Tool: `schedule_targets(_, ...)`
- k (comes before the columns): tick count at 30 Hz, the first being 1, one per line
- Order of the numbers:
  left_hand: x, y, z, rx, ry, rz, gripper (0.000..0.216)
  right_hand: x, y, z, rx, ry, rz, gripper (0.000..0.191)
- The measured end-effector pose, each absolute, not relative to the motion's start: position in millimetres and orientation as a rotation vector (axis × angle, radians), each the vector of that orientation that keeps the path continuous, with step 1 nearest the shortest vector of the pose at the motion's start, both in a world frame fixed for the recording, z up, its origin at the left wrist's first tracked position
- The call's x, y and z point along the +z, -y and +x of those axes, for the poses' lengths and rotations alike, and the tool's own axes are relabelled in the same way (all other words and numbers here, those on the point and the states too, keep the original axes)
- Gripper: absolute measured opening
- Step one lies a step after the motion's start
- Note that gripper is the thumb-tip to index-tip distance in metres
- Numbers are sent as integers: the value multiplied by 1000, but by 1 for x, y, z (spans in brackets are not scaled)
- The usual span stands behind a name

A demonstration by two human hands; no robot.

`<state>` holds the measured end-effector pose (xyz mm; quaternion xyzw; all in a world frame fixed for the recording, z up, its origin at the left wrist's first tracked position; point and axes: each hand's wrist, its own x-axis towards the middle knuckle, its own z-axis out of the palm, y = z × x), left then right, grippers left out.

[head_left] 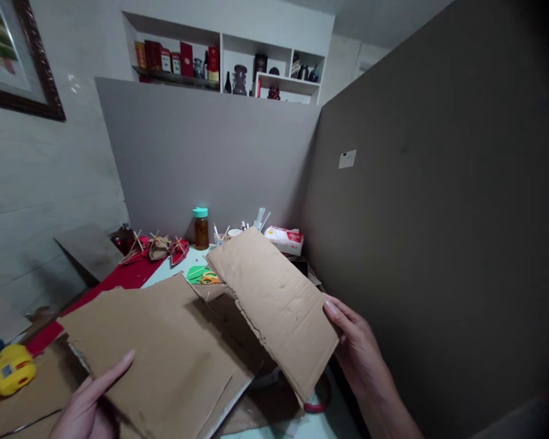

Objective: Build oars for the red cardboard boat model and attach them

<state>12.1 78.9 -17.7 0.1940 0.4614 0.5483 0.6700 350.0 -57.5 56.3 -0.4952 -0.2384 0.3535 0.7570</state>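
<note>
Panels (210,146), grey, behind and right of the desk (162,271). Step in hand looks like plain handling: two boards held over the desk, one per hand, no cutting or gluing visible. Next move likely calls for a steady grip on both, and care with the torn edge. Big sheet (155,341) in left hand (89,408): thumb flat on top near the left edge, other fingers mostly hidden, presumably underneath. Smaller piece (274,299) in right hand (357,335): tilted, pinched at its right edge, thumb on front, other fingers behind, ragged side toward the big sheet. Both grips closed to about board thickness. Can't tell if the boards touch. Yellow glue gun (11,369) left of left hand; bottle (201,231) at back; orange scissors (210,278) beyond the boards.
</note>
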Motion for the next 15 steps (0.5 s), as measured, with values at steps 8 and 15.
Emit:
schedule_targets(8,25,-72,63,1181,-896,421,35,53,75,351,742,523,-1115,38)
schedule_targets(15,21,-64,72,1077,-811,532,8,50,85,350,536,500,-1333,53)
